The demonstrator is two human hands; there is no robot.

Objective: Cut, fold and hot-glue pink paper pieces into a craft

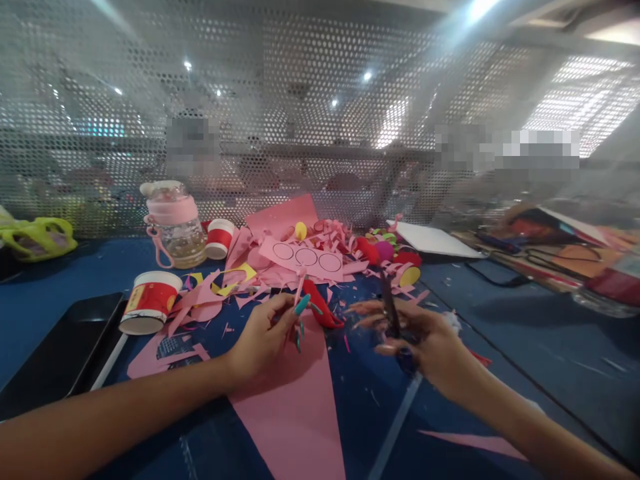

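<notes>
My left hand is closed in a pinch on the tip of a long pink paper sheet that lies on the blue table. A thin pink strip rises from the fingers. My right hand is closed around dark scissors, blades pointing up and away; the hand is smeared by motion. Between the hands lies a red scrap.
Pink paper with three drawn circles lies among cuttings. Two red paper cups, a pink-lidded bottle, a dark tablet at left, white sheet and books at right. Perforated screen behind.
</notes>
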